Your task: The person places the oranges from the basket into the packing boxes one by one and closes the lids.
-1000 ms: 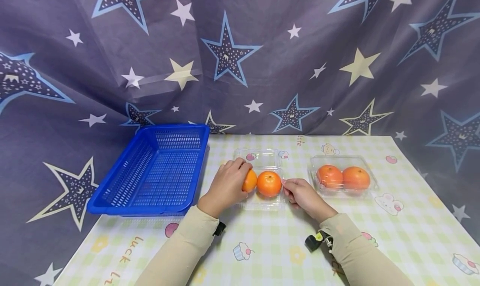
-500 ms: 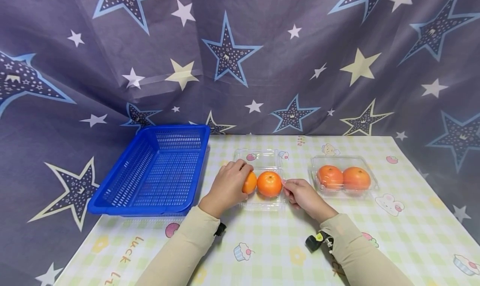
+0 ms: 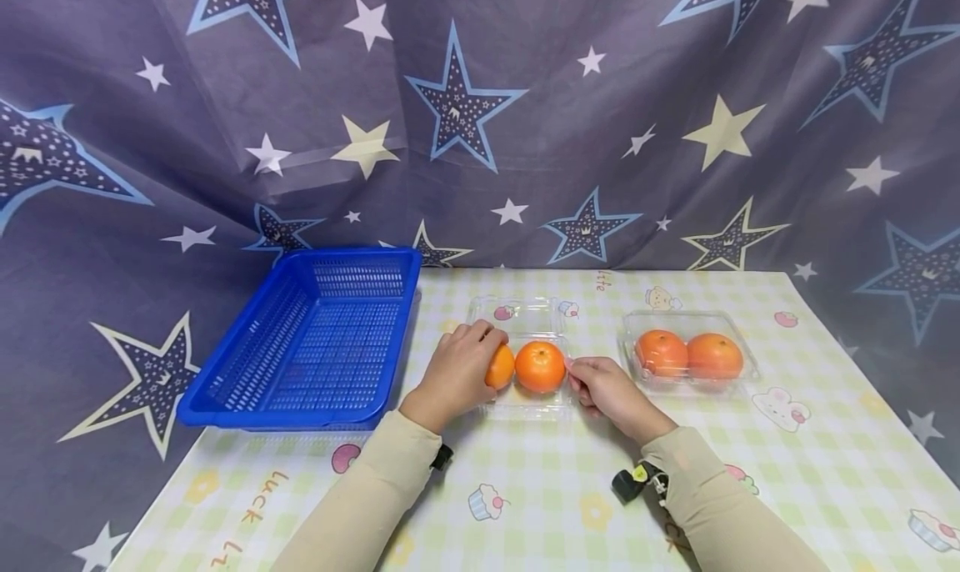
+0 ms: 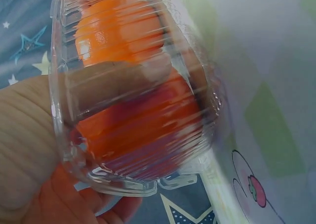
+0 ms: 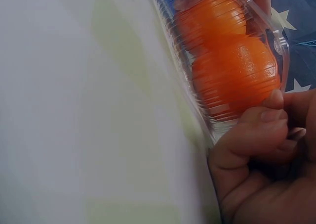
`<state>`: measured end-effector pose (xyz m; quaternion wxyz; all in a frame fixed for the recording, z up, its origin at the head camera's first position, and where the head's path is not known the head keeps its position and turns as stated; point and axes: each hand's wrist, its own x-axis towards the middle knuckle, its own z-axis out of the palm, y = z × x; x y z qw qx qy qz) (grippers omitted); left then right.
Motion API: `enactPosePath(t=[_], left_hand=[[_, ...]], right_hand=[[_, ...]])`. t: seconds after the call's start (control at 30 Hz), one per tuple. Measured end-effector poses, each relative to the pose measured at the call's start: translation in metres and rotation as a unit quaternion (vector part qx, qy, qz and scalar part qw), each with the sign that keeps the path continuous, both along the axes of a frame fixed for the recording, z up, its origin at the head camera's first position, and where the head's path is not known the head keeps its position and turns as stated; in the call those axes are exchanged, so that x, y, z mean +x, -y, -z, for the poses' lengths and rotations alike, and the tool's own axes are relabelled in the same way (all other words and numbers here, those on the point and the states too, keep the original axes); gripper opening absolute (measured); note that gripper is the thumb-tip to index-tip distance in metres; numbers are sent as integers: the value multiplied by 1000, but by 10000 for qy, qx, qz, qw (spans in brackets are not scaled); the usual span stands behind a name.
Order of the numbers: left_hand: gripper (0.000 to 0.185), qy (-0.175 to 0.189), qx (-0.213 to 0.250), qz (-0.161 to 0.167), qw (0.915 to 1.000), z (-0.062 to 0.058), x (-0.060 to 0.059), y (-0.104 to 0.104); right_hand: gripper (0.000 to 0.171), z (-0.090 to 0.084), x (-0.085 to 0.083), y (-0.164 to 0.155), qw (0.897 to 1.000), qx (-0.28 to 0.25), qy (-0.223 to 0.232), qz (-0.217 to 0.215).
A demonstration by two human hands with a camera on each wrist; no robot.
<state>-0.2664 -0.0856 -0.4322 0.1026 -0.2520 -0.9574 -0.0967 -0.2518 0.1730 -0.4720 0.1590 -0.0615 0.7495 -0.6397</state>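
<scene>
An open clear plastic clamshell box lies mid-table in the head view, its lid folded back to the far side. Two oranges sit side by side in it. My left hand grips the left orange, fingers over its far side; in the left wrist view the thumb shows through the box's ribbed wall, against the fruit. The right orange stands free of the left hand. At the box's right rim my right hand pinches the edge between thumb and finger, close beside that orange.
To the left stands a blue plastic basket with slotted sides, nothing in it. A closed clear box with two oranges sits to the right. A starry curtain hangs behind the checked tablecloth.
</scene>
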Motion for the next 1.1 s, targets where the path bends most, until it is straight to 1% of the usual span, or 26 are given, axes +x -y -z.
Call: enactPosePath(t=[0.23,0.33,0.43,0.5,0.53,0.6,0.63,0.67,0.73,0.8,0.83,0.9,0.97,1.0,1.03,1.1], left_hand=[[70,141,66,-8,9999,0,-2,1],[72,301,273,-1,9992,-2,-2,4],[78,510,643,-15,9966,-5,-2,6],[86,687,982,-61,9928,-7,-1,6],[89,799,1179,-114,9897,-8,-1,5],[92,1071,1700,-296,9792,-10,0,3],[92,1214,2009,-433,9711,-10,0,2],[90,1347,2356,-594,9606,-10,0,0],[85,1631,2987,-988,9351,-9,-2,-3],[84,1897,3522,-1391,9059,-7,-5,-5],[83,2047,3752,-1590,8899,-5,-6,-5],[83,2357,4096,-1902,8605,-1,-11,-6],[83,2628,4419,-2118,8312,4,-15,-6],[83,2727,4559,-2193,8184,6,-16,-5],[82,2821,4679,-2251,8067,8,-18,-5],[80,2965,4903,-2286,7870,12,-21,-3]], right_hand=[[38,1,-1,0,10000,-61,18,-3],[38,0,0,0,9999,-99,13,16],[38,0,-1,0,9999,-148,11,31],[38,1,-1,0,9998,-191,8,47],[38,1,-1,0,9998,-212,3,54],[39,1,-2,0,9997,-251,7,74],[40,1,-2,1,9996,-259,21,89],[40,1,-2,0,9996,-269,34,110],[40,0,-2,1,9994,-292,89,156],[40,-1,-2,1,9991,-324,169,225],[40,-1,-2,1,9989,-336,201,252],[41,-2,-2,2,9985,-350,276,326],[41,-2,-2,2,9981,-335,329,389],[41,-2,-3,2,9979,-321,351,428],[40,-2,-3,2,9978,-302,365,474],[37,-1,-3,2,9968,-301,391,622]])
